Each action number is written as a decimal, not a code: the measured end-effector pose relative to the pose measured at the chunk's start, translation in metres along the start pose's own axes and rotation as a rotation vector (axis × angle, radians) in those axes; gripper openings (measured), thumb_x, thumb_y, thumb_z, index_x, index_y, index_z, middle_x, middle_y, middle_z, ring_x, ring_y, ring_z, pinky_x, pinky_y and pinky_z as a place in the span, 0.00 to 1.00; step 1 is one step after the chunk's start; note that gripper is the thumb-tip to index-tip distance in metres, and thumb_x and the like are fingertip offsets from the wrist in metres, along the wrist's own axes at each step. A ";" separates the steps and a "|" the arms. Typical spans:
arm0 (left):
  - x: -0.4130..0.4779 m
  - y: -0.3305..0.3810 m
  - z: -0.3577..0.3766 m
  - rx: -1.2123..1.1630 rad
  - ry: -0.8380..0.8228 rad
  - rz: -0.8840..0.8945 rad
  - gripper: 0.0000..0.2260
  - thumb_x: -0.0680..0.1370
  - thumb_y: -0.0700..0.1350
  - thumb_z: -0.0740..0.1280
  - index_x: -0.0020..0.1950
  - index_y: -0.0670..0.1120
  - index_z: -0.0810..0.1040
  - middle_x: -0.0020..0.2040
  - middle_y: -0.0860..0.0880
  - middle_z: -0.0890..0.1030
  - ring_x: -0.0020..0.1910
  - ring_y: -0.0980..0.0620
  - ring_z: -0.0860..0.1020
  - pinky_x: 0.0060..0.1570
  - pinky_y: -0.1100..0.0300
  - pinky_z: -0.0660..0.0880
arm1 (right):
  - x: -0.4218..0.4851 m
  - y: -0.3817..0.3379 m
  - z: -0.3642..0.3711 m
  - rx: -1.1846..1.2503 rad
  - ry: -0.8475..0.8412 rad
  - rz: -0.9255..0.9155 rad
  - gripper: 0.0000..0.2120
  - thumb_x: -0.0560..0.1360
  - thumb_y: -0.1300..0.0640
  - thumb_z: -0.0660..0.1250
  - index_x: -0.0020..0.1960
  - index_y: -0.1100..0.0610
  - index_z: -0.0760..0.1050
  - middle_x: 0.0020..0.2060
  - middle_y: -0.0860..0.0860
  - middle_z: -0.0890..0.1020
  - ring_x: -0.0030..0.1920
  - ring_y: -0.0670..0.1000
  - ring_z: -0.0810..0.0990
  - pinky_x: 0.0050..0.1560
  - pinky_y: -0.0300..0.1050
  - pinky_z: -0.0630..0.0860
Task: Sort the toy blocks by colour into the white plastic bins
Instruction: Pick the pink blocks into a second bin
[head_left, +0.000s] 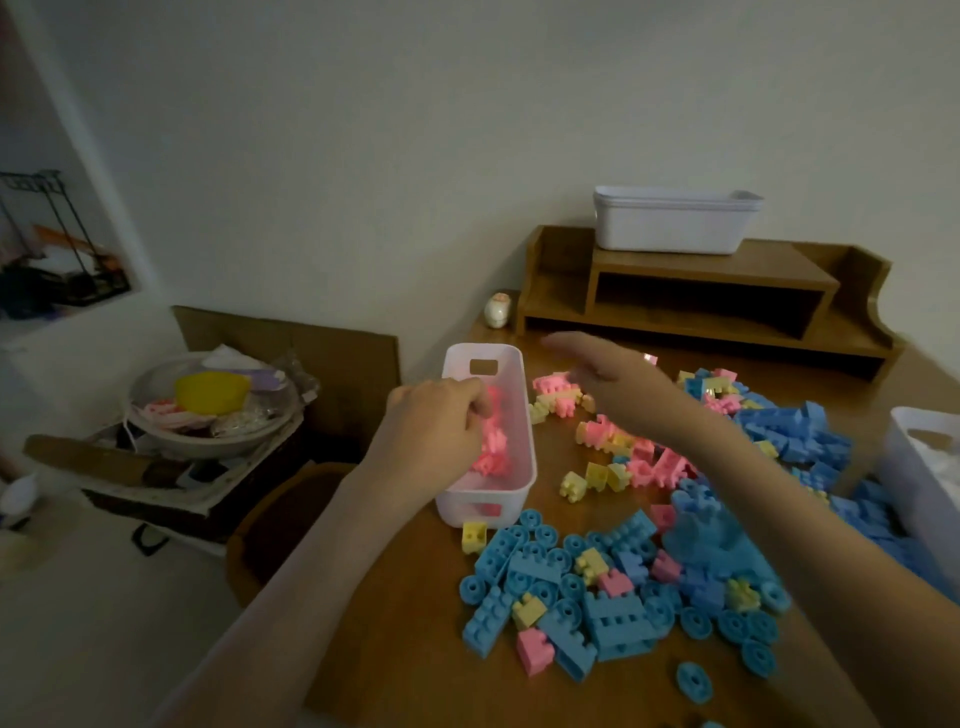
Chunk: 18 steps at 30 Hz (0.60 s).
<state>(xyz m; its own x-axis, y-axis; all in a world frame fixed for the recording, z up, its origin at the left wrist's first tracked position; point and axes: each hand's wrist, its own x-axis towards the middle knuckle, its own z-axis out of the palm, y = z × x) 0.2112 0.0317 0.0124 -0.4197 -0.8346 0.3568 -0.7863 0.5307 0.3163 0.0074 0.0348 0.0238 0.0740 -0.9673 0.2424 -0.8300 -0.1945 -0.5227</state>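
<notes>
A white bin at the table's left edge holds several pink blocks. My left hand hangs over this bin with fingers curled down; whether it holds a block is hidden. My right hand hovers above the mixed pink and yellow blocks with fingers stretched out, holding nothing. A heap of blue blocks with a few pink and yellow ones lies at the front. More blue blocks are piled at the right. A second white bin stands at the right edge.
A wooden desk shelf at the back carries stacked white bins. A small pale figurine stands beside it. Left of the table are cardboard and a bowl of clutter on a low stand.
</notes>
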 end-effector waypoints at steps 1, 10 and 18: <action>0.001 0.000 0.003 -0.005 -0.001 0.010 0.09 0.80 0.42 0.58 0.54 0.50 0.78 0.49 0.53 0.80 0.47 0.56 0.77 0.52 0.59 0.74 | 0.000 0.015 -0.006 -0.090 0.016 0.056 0.21 0.80 0.61 0.58 0.71 0.52 0.64 0.66 0.49 0.73 0.62 0.48 0.74 0.56 0.39 0.72; 0.006 0.014 0.021 -0.188 -0.185 -0.016 0.10 0.81 0.56 0.55 0.57 0.53 0.69 0.40 0.57 0.76 0.33 0.63 0.73 0.29 0.68 0.66 | -0.007 0.061 -0.003 -0.457 -0.324 0.172 0.16 0.75 0.54 0.67 0.62 0.53 0.71 0.56 0.50 0.74 0.51 0.48 0.72 0.50 0.39 0.70; 0.005 0.014 0.022 -0.244 -0.214 -0.017 0.07 0.81 0.51 0.58 0.56 0.52 0.71 0.37 0.61 0.73 0.37 0.65 0.72 0.34 0.68 0.67 | -0.012 0.064 0.000 -0.510 -0.268 0.156 0.16 0.73 0.48 0.69 0.57 0.52 0.72 0.52 0.48 0.65 0.56 0.49 0.65 0.55 0.42 0.66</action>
<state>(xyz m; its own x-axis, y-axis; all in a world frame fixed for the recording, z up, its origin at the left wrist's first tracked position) 0.1883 0.0312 -0.0004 -0.5137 -0.8420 0.1647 -0.6728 0.5145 0.5316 -0.0464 0.0338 -0.0129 0.0114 -0.9984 -0.0547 -0.9981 -0.0080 -0.0609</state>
